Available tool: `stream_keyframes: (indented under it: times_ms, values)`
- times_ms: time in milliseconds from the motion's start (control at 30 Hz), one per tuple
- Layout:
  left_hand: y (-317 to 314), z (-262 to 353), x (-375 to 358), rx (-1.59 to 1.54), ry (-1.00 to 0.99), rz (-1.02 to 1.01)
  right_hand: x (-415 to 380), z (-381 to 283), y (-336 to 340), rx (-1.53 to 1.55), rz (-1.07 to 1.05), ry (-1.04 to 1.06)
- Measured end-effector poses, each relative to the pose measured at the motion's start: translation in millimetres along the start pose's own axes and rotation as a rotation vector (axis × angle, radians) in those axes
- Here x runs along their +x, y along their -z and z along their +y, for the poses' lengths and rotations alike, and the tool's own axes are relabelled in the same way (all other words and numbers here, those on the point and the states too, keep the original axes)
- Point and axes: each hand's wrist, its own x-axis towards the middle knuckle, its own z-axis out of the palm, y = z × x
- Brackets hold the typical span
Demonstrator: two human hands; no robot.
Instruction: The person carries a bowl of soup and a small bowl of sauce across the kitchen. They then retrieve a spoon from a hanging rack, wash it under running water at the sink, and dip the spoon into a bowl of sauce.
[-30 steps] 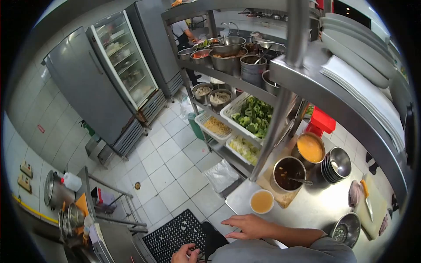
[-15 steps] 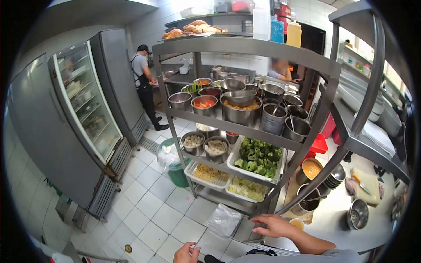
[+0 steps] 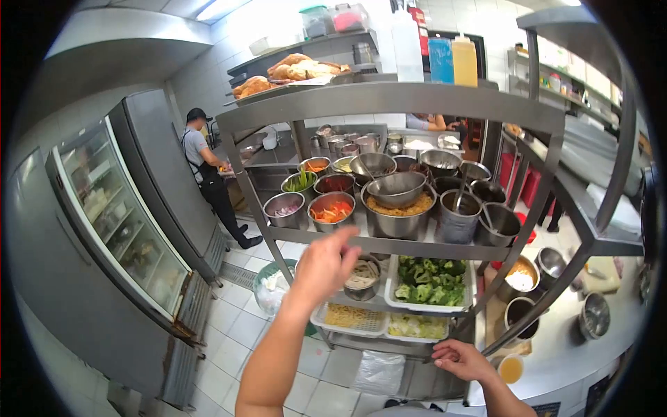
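Note:
My left hand (image 3: 323, 267) is raised in front of the steel rack, its index finger stretched out and nothing in it. Its fingertips overlap the middle shelf's edge, below a bowl of chopped red and orange vegetables (image 3: 331, 210); whether they touch is not clear. Left of that stands a bowl of chopped purple onion (image 3: 284, 208). Behind the hand, a bowl of pale strips (image 3: 363, 275) is partly hidden. My right hand (image 3: 460, 359) hovers low by the rack's right side, fingers loosely apart and holding nothing, near a cup of yellowish liquid (image 3: 511, 369).
The rack also bears a broccoli tray (image 3: 431, 281), a noodle basket (image 3: 351, 317) and a large pot (image 3: 399, 221) with a bowl on top. Fridges (image 3: 118, 215) line the left. A co-worker (image 3: 208, 174) stands at the back counter. A plastic bag stack (image 3: 379, 372) lies low in front.
My left hand has risen from the bottom of the view to the rack's middle shelf. My right hand has shifted slightly right in view. The camera has moved closer to the rack.

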Motion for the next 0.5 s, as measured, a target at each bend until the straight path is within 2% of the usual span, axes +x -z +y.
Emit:
stream_keyframes:
  times_ms: [100, 233, 333, 367, 433, 500]
  values:
    - [3, -52, 53, 0.065, -0.055, 0.003, 26, -6, -44, -0.012, -0.052, 0.044]
    - [6, -116, 123, 0.108, -0.115, -0.010, 71, -58, -86, -0.107, -0.186, -0.031]
    - [31, -134, 132, 0.040, -0.179, 0.064, 90, -71, -104, -0.175, 0.020, -0.088]
    - [44, -135, 129, -0.038, -0.158, 0.019, 96, -63, -109, -0.102, 0.134, -0.134]
    - [37, -155, 154, 0.001, -0.243, -0.030, 97, -51, -132, 0.059, 0.367, -0.254]
    - [9, -172, 186, 0.013, -0.336, -0.059, 106, -68, -150, -0.004, 0.355, -0.321]
